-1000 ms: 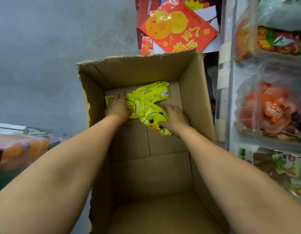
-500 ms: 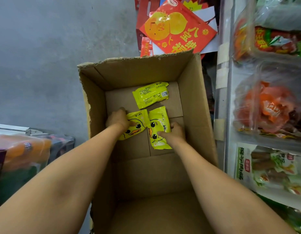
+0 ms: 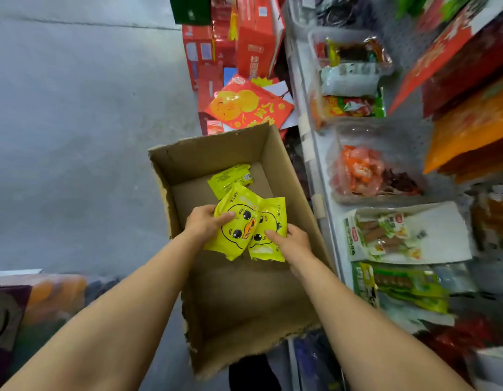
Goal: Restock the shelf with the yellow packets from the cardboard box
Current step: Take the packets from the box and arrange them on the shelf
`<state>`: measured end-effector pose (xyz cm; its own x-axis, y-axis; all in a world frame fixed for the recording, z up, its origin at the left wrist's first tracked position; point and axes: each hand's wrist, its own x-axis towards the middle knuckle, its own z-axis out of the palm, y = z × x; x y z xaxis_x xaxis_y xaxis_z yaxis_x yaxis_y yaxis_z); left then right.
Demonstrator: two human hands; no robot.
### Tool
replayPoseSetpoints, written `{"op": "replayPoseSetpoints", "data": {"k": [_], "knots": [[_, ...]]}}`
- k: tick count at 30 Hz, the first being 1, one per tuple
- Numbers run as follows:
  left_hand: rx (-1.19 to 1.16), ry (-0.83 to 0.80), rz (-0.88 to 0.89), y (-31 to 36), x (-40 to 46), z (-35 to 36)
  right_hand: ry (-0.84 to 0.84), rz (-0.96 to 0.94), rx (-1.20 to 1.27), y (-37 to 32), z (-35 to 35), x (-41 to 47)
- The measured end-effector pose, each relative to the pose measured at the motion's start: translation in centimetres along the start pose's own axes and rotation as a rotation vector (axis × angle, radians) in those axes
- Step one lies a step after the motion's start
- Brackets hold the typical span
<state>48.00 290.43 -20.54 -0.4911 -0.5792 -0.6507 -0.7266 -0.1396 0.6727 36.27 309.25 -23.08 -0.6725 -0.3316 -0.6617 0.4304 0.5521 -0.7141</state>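
Note:
An open cardboard box (image 3: 295, 193) stands on the floor in front of me, beside the shelf (image 3: 326, 210). My left hand (image 3: 202, 222) grips a yellow packet with a duck face (image 3: 236, 235), raised above the box bottom. My right hand (image 3: 294, 241) grips a second yellow duck packet (image 3: 268, 246), partly tucked under the first. A third yellow packet (image 3: 230, 179) lies back side up on the box bottom at the far end.
The shelf on the right holds clear trays of red, orange and green snack packets (image 3: 369, 176). Red gift boxes and a red bag with oranges printed on it (image 3: 247, 105) lie on the floor behind the box. Grey concrete floor (image 3: 75, 122) spreads to the left.
Both hands have lifted the two duck packets up from the box bottom and brought them together. My view has tilted up, showing more of the shelf.

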Motion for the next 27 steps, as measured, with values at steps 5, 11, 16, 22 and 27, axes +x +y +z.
{"op": "replayPoseSetpoints", "data": {"k": [5,11,16,22,27], "knots": [[-0.089,-0.145,0.184,2.2,-10.7,-2.3,0.092,-0.113,0.110,-0.7,-2.2,-11.6],[0.012,-0.249,0.408,3.3,-25.4,-5.7,0.253,-0.249,0.248,0.4,-5.0,-28.2],[0.133,-0.366,0.434,5.6,-37.0,-7.2,0.328,-0.364,0.345,1.0,-8.3,-40.0],[0.151,-0.476,0.572,6.3,-48.9,-6.0,0.448,-0.498,0.342,2.8,-13.2,-50.9],[0.156,-0.508,0.821,5.0,-58.1,-3.3,0.427,-0.565,0.372,6.3,-17.7,-58.2]]}}
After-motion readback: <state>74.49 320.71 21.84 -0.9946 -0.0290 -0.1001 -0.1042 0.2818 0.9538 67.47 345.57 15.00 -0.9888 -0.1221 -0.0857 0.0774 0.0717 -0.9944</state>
